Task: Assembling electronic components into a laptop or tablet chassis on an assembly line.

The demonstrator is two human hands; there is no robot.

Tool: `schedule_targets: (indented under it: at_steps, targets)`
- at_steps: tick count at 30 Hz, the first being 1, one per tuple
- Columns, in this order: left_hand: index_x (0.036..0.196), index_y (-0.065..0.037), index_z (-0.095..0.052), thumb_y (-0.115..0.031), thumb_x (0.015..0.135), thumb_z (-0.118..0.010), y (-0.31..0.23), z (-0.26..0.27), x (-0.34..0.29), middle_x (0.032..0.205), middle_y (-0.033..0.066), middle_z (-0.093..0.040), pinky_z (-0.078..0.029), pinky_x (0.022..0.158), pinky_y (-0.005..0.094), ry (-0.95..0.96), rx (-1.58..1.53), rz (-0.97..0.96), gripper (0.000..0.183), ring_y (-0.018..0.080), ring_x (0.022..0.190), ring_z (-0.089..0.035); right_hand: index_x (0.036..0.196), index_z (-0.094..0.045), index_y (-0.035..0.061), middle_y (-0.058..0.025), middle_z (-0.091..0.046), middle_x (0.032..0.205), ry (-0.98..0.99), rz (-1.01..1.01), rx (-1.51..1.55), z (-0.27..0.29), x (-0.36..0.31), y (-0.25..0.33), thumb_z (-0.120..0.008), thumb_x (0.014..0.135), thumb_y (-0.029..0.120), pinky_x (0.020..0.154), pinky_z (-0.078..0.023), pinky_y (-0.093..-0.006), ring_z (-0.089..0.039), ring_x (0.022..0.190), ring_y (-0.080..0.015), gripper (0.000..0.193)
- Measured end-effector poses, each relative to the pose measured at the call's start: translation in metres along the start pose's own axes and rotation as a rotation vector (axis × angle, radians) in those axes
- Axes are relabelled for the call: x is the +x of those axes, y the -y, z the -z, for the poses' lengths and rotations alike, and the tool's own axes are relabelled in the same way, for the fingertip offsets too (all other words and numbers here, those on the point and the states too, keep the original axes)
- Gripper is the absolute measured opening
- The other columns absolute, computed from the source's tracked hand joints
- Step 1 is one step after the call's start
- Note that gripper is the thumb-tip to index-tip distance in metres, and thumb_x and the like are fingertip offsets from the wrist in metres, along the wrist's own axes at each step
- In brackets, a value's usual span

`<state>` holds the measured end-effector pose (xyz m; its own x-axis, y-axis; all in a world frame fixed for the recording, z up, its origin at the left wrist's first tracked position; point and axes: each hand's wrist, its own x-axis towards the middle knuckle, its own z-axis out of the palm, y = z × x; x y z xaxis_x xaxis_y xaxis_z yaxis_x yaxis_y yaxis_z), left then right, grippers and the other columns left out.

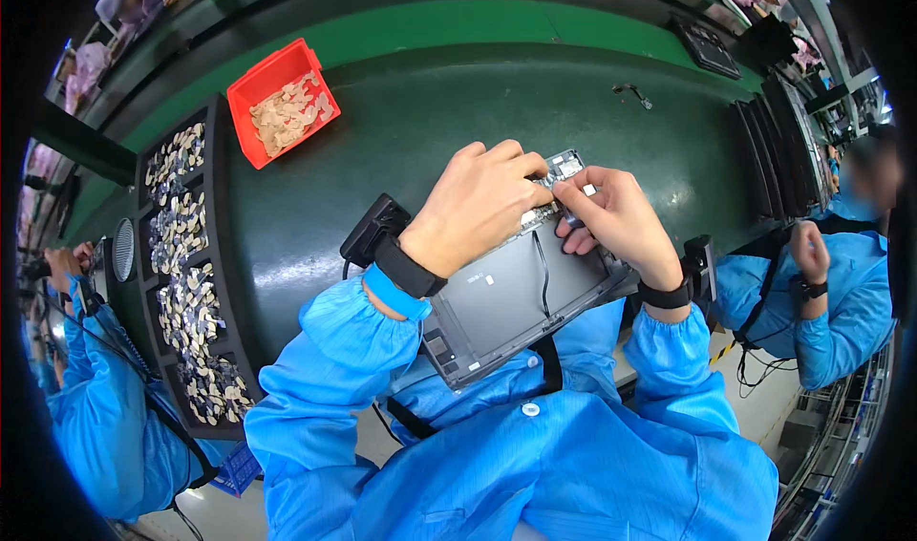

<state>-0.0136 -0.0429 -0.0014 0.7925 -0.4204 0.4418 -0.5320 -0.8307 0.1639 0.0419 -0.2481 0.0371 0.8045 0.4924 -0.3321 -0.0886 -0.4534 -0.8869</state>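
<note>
An open grey laptop or tablet housing lies tilted at the table's near edge, close to my body. A circuit board runs along its far side, and a thin black cable crosses its bare inside. My left hand reaches over the board with its fingers bent and pressed together at the board's middle. From the right, my right hand meets it there, thumb on the board and other fingers curled beneath, by a small dark piece. What the fingertips pinch is mostly hidden.
A red bin of tan flat pieces stands at the far left. Beside it, a black divided tray holds many small parts. Dark panels stand stacked at the right, and a small black part lies far right. Co-workers sit on both sides.
</note>
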Motion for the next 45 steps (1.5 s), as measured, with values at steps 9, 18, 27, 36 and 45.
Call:
schedule_targets:
  at_steps: [9,18,27,36,45]
  targets:
    - [0.105,-0.016,-0.081,-0.001,0.078,-0.063,0.002,0.003,0.006,0.116,0.0010,-0.070,-0.051,0.089,0.0393,0.047,-0.182,0.058,0.036,0.0217,0.112,-0.063,0.103,-0.070,-0.0103,-0.0173,-0.071,0.067,-0.203,0.167,-0.428,0.024,-0.034,0.007,-0.077,0.094,0.035,0.055,-0.055,-0.0314,-0.073,0.060,-0.0198,0.046]
    - [0.108,-0.008,-0.072,-0.018,0.089,-0.074,-0.042,-0.002,0.029,0.106,0.0080,-0.074,-0.048,0.094,0.0401,0.085,-0.555,0.148,0.022,0.0260,0.102,-0.070,0.124,-0.064,-0.0080,-0.0138,-0.075,0.090,0.120,0.152,0.238,0.053,-0.010,-0.042,-0.061,0.106,0.021,0.053,-0.055,-0.0242,-0.073,0.069,-0.0150,0.034]
    - [0.100,-0.008,-0.079,-0.017,0.091,-0.072,-0.046,-0.011,0.034,0.103,0.0053,-0.077,-0.050,0.084,0.0361,0.067,-0.299,-0.007,0.015,0.0233,0.095,-0.070,0.120,-0.066,-0.0028,-0.0080,-0.071,0.083,-0.132,0.176,0.547,0.075,0.001,-0.096,-0.061,0.106,0.020,0.049,-0.050,-0.0203,-0.065,0.059,-0.0094,0.027]
    - [0.097,-0.009,-0.079,-0.015,0.086,-0.076,-0.049,-0.012,0.042,0.103,0.0019,-0.073,-0.050,0.082,0.0356,0.051,-0.208,-0.023,0.014,0.0208,0.096,-0.068,0.115,-0.068,-0.0029,-0.0076,-0.071,0.083,-0.106,0.198,0.576,0.073,0.001,-0.097,-0.062,0.105,0.017,0.049,-0.049,-0.0203,-0.064,0.059,-0.0087,0.023]
    - [0.098,-0.007,-0.079,-0.014,0.088,-0.075,-0.051,-0.022,0.038,0.101,0.0041,-0.072,-0.051,0.090,0.0375,0.048,-0.343,0.034,0.013,0.0228,0.096,-0.067,0.114,-0.069,-0.0033,-0.0066,-0.071,0.082,-0.141,0.205,0.498,0.066,0.000,-0.093,-0.063,0.104,0.016,0.049,-0.048,-0.0204,-0.063,0.059,-0.0079,0.023]
